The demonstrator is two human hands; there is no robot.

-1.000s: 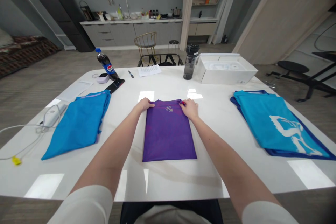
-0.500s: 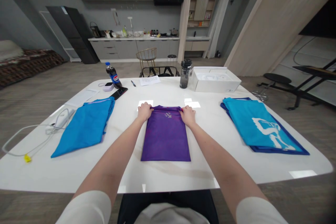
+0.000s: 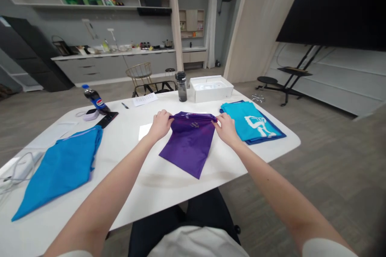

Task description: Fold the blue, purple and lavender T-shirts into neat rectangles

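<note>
A folded purple shirt (image 3: 189, 144) hangs by its collar end between my two hands, its lower part still over the white table. My left hand (image 3: 161, 124) pinches the upper left corner, and my right hand (image 3: 226, 127) grips the upper right corner. Near my right hand lies a stack of folded shirts, a turquoise shirt (image 3: 244, 116) with a white print on top of a dark blue shirt (image 3: 279, 133). To the left of my left arm, a blue shirt (image 3: 64, 164) is spread loosely on the table.
On the white table (image 3: 144, 192) stand a cola bottle (image 3: 98, 100), a dark drink bottle (image 3: 181, 87) and an open white box (image 3: 211, 90). A phone (image 3: 107, 119), a pen (image 3: 124, 105), a paper sheet (image 3: 145, 99) and a power strip (image 3: 22, 166) with cables lie there too.
Both hands have lifted the purple shirt's collar end off the table, and the shirt now slants. My view has turned right, bringing the turquoise stack closer to my right hand.
</note>
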